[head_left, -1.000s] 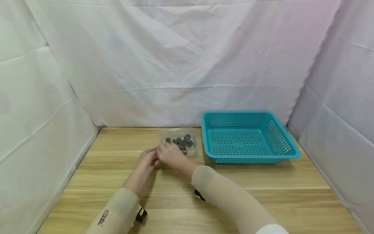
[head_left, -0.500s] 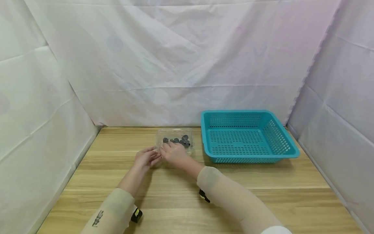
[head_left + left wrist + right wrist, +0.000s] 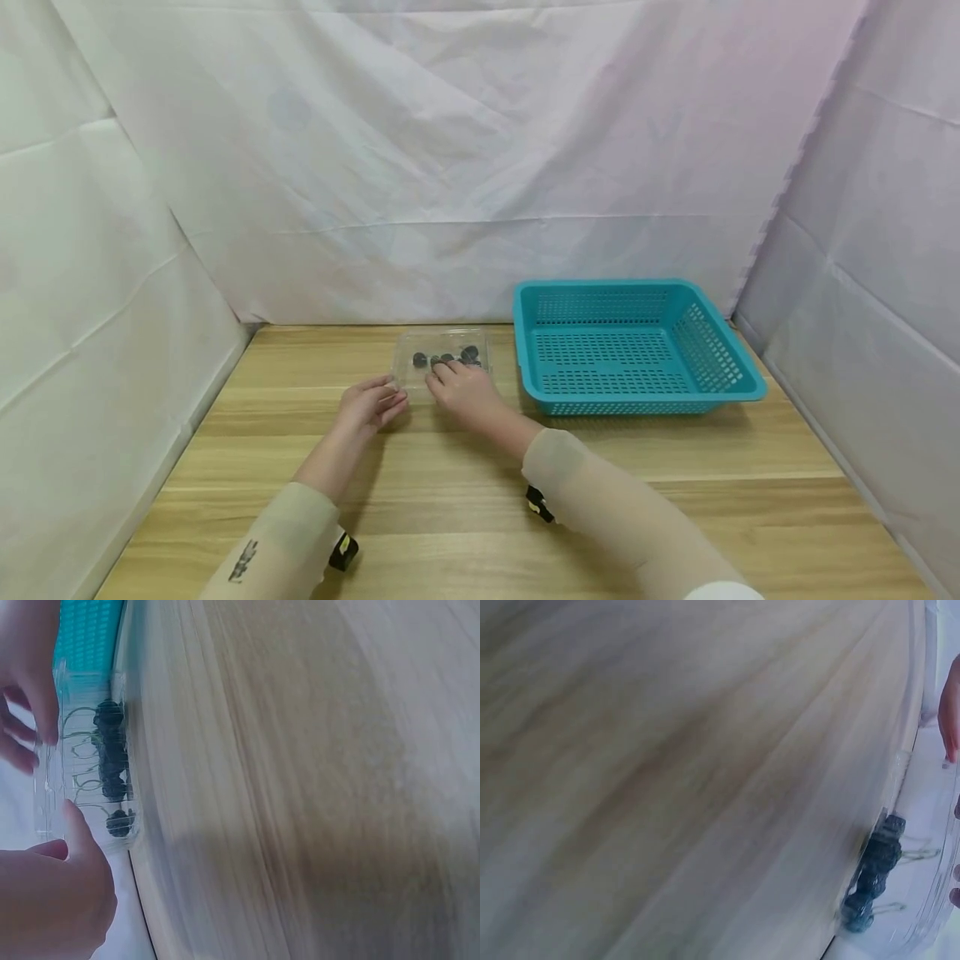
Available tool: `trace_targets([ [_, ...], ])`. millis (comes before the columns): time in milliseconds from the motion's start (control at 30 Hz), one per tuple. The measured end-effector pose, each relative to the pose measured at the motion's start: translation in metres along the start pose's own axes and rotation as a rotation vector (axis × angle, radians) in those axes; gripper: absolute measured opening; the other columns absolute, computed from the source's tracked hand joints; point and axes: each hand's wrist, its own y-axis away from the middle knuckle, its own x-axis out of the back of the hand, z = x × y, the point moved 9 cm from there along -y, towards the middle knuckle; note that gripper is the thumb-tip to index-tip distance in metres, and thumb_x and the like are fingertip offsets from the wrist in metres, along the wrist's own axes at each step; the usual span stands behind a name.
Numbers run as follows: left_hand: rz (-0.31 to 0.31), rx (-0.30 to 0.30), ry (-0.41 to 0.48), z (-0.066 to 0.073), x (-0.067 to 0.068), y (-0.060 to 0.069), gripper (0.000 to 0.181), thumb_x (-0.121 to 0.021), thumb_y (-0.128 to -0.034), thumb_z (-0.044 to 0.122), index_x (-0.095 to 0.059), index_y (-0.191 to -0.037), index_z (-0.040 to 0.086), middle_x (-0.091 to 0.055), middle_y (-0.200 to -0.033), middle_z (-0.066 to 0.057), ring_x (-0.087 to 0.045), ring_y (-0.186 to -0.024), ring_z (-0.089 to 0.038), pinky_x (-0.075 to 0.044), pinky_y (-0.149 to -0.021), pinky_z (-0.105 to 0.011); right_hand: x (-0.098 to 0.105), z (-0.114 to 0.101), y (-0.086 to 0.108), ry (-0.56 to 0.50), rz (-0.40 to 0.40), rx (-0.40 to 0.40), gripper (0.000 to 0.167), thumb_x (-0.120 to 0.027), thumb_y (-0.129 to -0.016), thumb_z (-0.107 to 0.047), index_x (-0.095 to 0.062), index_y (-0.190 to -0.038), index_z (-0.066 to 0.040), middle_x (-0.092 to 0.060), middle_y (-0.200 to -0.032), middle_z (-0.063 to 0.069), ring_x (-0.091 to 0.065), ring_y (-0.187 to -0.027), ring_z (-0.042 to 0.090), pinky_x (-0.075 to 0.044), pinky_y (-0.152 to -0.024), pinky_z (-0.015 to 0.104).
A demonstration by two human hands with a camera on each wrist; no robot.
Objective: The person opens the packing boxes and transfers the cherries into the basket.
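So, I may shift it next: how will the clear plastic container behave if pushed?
The clear container is probably light and bendy, as it looks thin-walled. Being wider than tall on the wooden table, it would likely slide rather than tip. The dark pieces inside may roll, given their rounded shape.

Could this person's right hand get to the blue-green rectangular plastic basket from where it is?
Probably yes. The right hand is at the clear plastic box; the blue-green rectangular plastic basket stands to its right, open at the top, and only light wooden tabletop shows between hand and basket.
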Motion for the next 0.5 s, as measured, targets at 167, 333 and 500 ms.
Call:
trace_targets([
  [167,-0.004,-0.006,0.011,0.004,0.003,0.001,0.053,-0.05,-0.0948,-0.012,-0.034,-0.145,-0.009,-0.055,-0.124,-0.026,-0.069,-0.08,-0.016,-0.054,-0.089,-0.031,-0.004,0.007,0.006,-0.014,-0.022,-0.035,0.02,-0.059,-0.094,-0.012,-0.072,-0.109,-0.012,-0.067,-0.104,0.004,-0.065,-0.092,0.02,-0.059,-0.073,0.029],
  [333,-0.015,-0.01,0.008,0.008,0.007,-0.001,0.054,-0.05,-0.095,-0.011,-0.032,-0.146,-0.01,-0.064,-0.096,-0.014,-0.069,-0.076,-0.016,-0.055,-0.087,-0.031,-0.005,0.013,0.011,-0.022,-0.032,-0.045,0.019,-0.058,-0.095,-0.01,-0.072,-0.108,-0.012,-0.067,-0.104,0.005,-0.065,-0.093,0.02,-0.059,-0.077,0.03],
  [500,-0.024,-0.009,-0.018,0.011,0.009,0.0,0.054,-0.051,-0.0951,-0.011,-0.033,-0.146,-0.01,-0.065,-0.089,-0.009,-0.069,-0.076,-0.015,-0.056,-0.086,-0.028,-0.002,0.02,0.016,-0.056,0.04,-0.071,0.014,-0.063,-0.091,-0.013,-0.073,-0.1,-0.011,-0.068,-0.099,0.006,-0.065,-0.089,0.021,-0.059,-0.071,0.03],
])
